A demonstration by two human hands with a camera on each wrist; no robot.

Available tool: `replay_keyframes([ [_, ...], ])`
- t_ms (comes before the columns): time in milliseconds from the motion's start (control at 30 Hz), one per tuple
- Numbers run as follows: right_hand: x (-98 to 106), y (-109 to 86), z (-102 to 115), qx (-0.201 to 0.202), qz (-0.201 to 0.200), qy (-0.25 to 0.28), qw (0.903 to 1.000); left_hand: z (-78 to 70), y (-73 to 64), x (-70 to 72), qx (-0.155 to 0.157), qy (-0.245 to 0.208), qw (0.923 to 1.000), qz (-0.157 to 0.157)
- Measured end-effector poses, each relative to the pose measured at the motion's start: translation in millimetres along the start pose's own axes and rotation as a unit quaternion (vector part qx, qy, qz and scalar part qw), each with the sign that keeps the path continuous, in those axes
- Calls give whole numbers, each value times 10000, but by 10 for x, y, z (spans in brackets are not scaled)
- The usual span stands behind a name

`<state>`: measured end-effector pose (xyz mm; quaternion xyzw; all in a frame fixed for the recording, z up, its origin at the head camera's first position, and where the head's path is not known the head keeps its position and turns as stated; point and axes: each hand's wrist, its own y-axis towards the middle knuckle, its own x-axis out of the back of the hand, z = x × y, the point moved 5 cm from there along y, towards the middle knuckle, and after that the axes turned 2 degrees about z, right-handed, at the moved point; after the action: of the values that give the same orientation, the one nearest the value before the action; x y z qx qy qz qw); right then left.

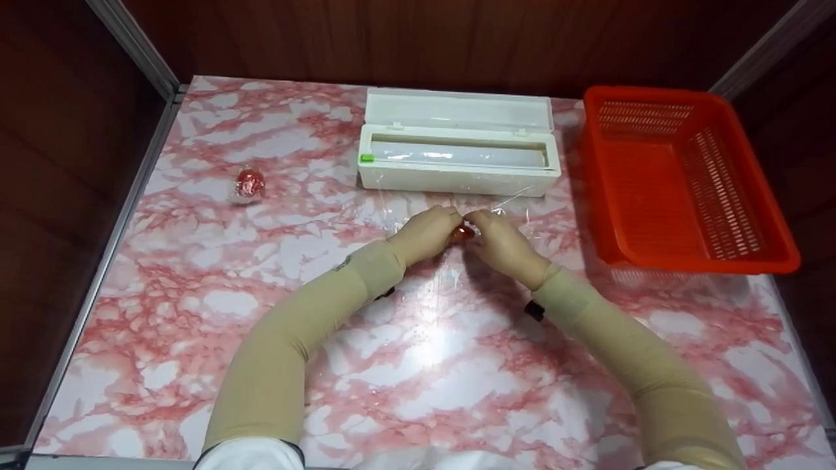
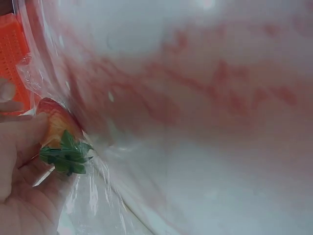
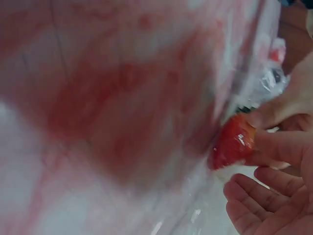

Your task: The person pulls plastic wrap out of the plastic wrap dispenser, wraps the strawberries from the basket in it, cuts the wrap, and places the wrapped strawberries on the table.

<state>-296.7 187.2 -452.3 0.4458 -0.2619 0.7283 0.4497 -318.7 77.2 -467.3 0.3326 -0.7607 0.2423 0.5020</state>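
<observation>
My left hand [image 1: 428, 235] holds a strawberry [image 2: 58, 127] with green leaves, its thumb and fingers around the fruit in the left wrist view. Clear plastic film [image 2: 93, 186] spreads around the strawberry. My right hand [image 3: 274, 200] is close beside it, fingers relaxed and slightly bent, with nothing visible in them in the right wrist view. From the head view, only a small red part of the fruit shows between both hands. The film reaches up to a white cling film box [image 1: 457, 179], whose lid [image 1: 457, 109] stands raised over the roll [image 1: 457, 155].
To the right stands a red plastic basket [image 1: 653, 196] with slotted sides. A red fruit wrapped in film [image 1: 249, 183] lies at the left on the pink-and-white marbled table [image 1: 196, 326]. Brown panels [image 1: 353, 39] enclose the back and sides.
</observation>
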Motion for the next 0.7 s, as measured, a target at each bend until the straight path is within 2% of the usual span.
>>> replay_keyframes([
  [167,-49,5,10,139,-99,46,9998,-29,-41,-14,-130,-108,9998,78],
  [433,-83,-19,7,-115,97,49,9999,-47,-83,-22,-315,-248,9990,186],
  [567,-113,-31,-2,-168,207,124,9996,-28,-93,-28,-162,-475,9982,322],
  [700,-125,-12,-14,-128,278,192,9993,7,-101,-26,121,-737,9962,442],
])
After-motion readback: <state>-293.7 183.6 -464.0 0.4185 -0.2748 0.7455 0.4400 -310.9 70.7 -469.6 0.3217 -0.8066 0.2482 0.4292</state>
